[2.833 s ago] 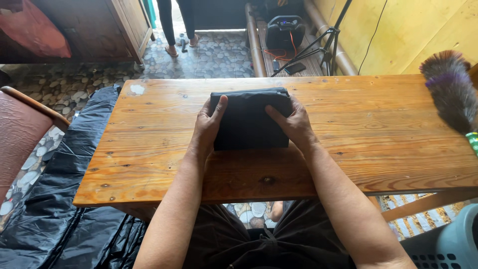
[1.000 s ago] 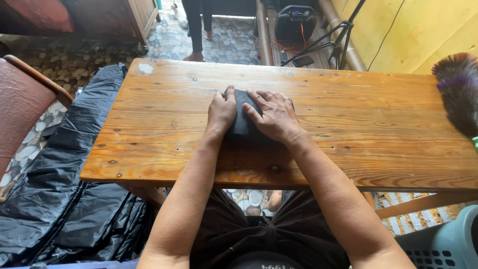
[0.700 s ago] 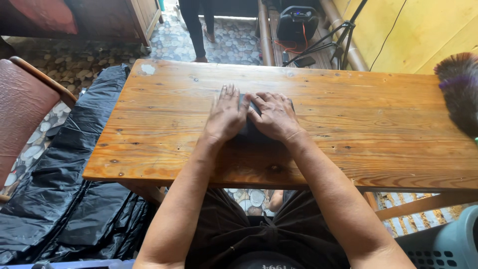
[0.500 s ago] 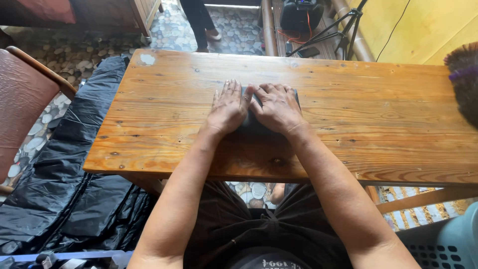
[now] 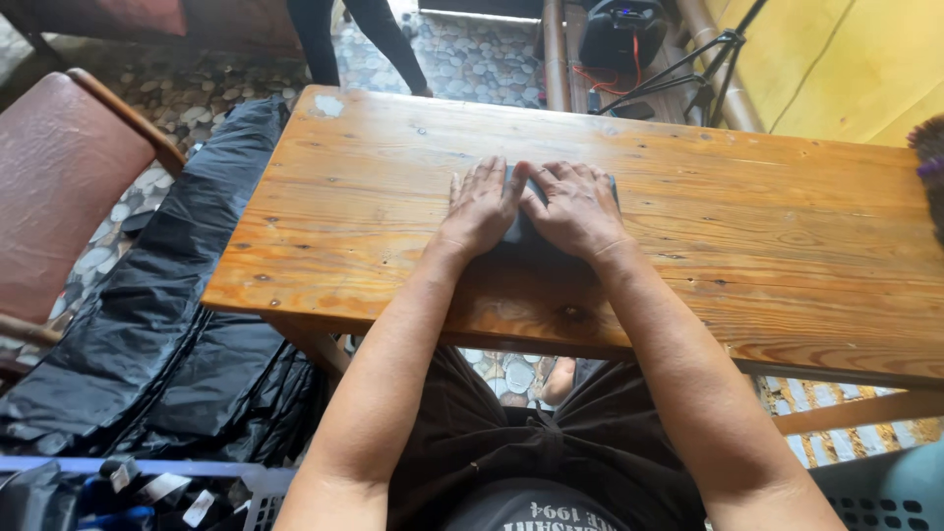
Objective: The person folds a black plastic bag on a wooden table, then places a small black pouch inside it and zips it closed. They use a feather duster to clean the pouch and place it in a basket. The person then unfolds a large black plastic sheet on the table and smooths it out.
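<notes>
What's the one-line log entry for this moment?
left hand: flat on dark folded cloth | right hand: flat on it | cloth: on wooden table

"What sort of place was it?"

"It looked like a home's covered porch or semi-open room. A plain wooden plank table (image 5: 787,246) stood on a floor of set pebbles (image 5: 462,59), beside a yellow painted wall (image 5: 865,59)."

"Anything else that pointed to a household?"

"A worn red-cushioned chair (image 5: 59,187) sat at the left, black plastic sheeting (image 5: 167,324) lay over the floor, and plastic laundry-type baskets (image 5: 885,492) stood near the seated person. A tripod (image 5: 718,59) and a small dark speaker (image 5: 624,34) were by the wall."
</notes>
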